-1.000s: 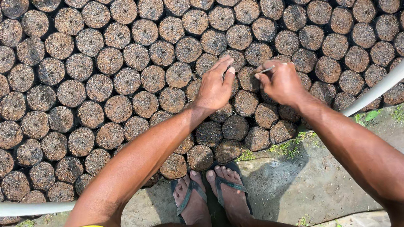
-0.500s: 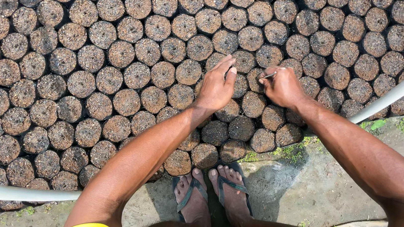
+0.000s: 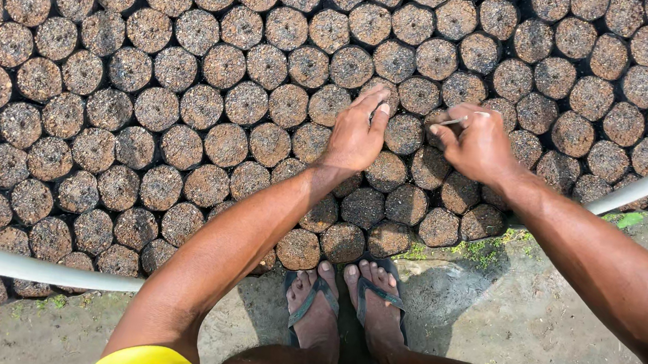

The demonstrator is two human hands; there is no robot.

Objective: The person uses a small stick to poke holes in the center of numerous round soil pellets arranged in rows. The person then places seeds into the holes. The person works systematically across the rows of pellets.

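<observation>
While the right hand pinches, the left hand has flattened.

Bright daylight, sharp, perhaps edge-warped.

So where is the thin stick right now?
In the head view, the thin stick is pinched in the right hand, right of centre, over the soil-filled pots, beside the left hand lying flat on them.

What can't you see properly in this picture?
- Head view: the thin pale thing pinched in the right hand is too small to identify.
- The soil pot under the left hand is covered by the palm.
- The bed of soil pots is cut off by the top and side edges.
</observation>
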